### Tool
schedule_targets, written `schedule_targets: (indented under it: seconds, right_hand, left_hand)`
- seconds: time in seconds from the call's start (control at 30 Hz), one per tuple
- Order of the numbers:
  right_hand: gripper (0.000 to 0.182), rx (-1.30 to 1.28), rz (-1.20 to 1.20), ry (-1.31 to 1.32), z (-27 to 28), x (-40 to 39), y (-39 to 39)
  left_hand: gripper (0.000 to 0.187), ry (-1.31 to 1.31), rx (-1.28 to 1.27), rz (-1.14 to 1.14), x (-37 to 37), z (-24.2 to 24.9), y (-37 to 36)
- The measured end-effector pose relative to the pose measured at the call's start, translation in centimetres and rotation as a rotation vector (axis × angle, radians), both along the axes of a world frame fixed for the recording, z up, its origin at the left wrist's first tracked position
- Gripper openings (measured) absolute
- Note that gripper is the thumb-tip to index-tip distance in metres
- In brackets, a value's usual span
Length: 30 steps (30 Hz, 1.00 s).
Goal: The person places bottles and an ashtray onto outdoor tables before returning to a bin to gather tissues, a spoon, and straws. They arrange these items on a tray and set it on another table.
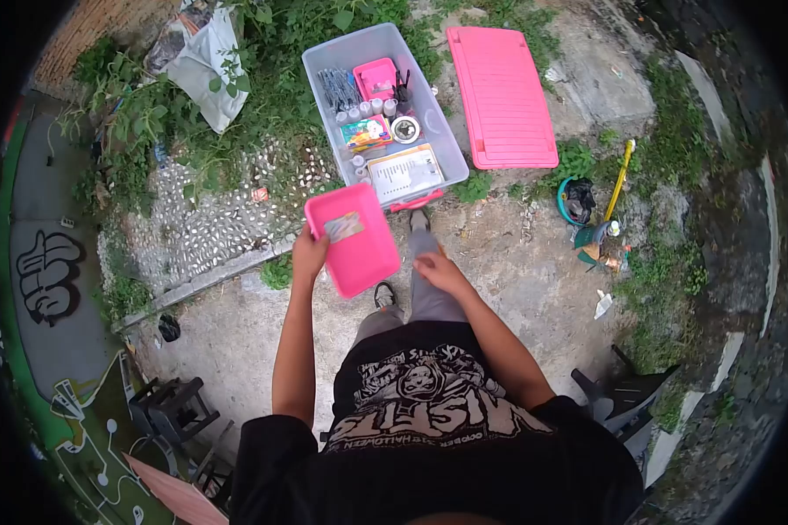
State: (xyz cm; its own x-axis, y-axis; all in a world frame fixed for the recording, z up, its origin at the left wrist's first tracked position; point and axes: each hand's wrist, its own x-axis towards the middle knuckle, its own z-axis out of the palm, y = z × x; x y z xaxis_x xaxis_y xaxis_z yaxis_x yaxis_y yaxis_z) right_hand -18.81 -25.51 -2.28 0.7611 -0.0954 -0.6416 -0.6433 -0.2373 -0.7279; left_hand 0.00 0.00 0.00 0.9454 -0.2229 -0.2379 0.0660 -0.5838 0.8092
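Observation:
A pink plastic tray hangs tilted in front of me, with the fingers of my left hand closed on its left rim. Inside the tray lies a small printed packet or paper, too blurred to read. My right hand is held over my grey trouser leg, beside the tray and apart from it; its fingers are partly hidden, and I cannot make out anything in it. Just beyond the tray stands a clear storage box without its lid, holding bottles, a roll of tape, a smaller pink tray and papers.
A pink box lid lies right of the box. Farther right are a teal basin with a dark bag and a yellow pole. Dark plastic chairs stand low on both sides. Weeds and a pebbled strip border the concrete.

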Motion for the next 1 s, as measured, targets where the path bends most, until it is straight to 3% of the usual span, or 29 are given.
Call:
schedule_targets:
  seconds: [0.07,0.1,0.17,0.2,0.27,0.3,0.37,0.43,0.5,0.57,0.67,0.73,0.83,0.87,0.93,1.0]
  right_hand:
    - [0.05,0.207,-0.276,0.01,1.7,-1.0,1.0]
    - [0.05,0.252,-0.266,0.007,-1.9,9.4,-3.2]
    - [0.044,0.234,-0.266,-0.101,-5.3,11.9,-7.2]
    - [0.035,-0.074,-0.065,-0.14,-5.9,13.4,-10.7]
    - [0.03,0.035,-0.109,-0.008,-5.2,16.7,-14.6]
    - [0.026,0.132,-0.15,0.1,-5.4,18.8,-16.4]
    - [0.024,0.105,-0.196,0.128,-9.6,22.5,-20.0]
    - [0.021,0.076,-0.247,0.162,-11.8,26.7,-21.9]
    - [0.02,-0.047,-0.212,0.012,-11.6,32.9,-23.7]
    - [0.022,0.051,-0.366,-0.117,-13.0,39.7,-24.6]
    - [0.037,-0.291,-0.394,-0.323,-17.0,51.3,-27.2]
    - [0.032,-0.08,-0.455,-0.13,-12.3,56.8,-27.1]
    - [0.03,-0.14,-0.541,-0.111,-14.3,59.0,-26.0]
    - [0.03,-0.149,-0.538,-0.084,-15.5,58.0,-25.6]
    - [0.03,-0.251,-0.085,0.013,-19.1,55.2,-25.0]
    - [0.028,-0.237,0.082,0.126,-24.0,50.3,-23.4]
  left_hand:
    - [0.043,0.266,-0.075,-0.086,-2.1,0.1,-0.8]
    - [0.043,0.257,-0.032,-0.071,7.4,-1.9,-5.6]
    - [0.038,0.287,-0.139,-0.001,8.2,-4.3,-9.9]
    - [0.037,0.396,-0.252,0.054,9.3,-5.2,-12.7]
    - [0.044,0.625,-0.451,0.211,10.1,-6.1,-16.4]
    - [0.056,0.616,-0.357,0.254,10.7,-7.3,-17.4]
    - [0.064,0.61,-0.466,0.373,11.8,-9.5,-19.9]
    - [0.066,0.633,-0.414,0.372,13.2,-11.9,-21.2]
    - [0.064,0.642,-0.363,0.344,14.3,-13.8,-21.8]
    - [0.061,0.693,-0.326,0.36,15.5,-14.8,-22.4]
    - [0.06,0.683,-0.268,0.282,17.4,-16.1,-22.0]
    - [0.059,0.665,-0.218,0.236,18.2,-16.9,-21.1]
    - [0.057,0.656,-0.165,0.223,19.1,-17.9,-19.5]
    - [0.054,0.667,-0.181,0.248,19.2,-18.4,-19.1]
    - [0.047,0.672,-0.182,0.246,20.0,-18.8,-18.7]
    - [0.044,0.68,-0.176,0.236,19.8,-20.1,-17.9]
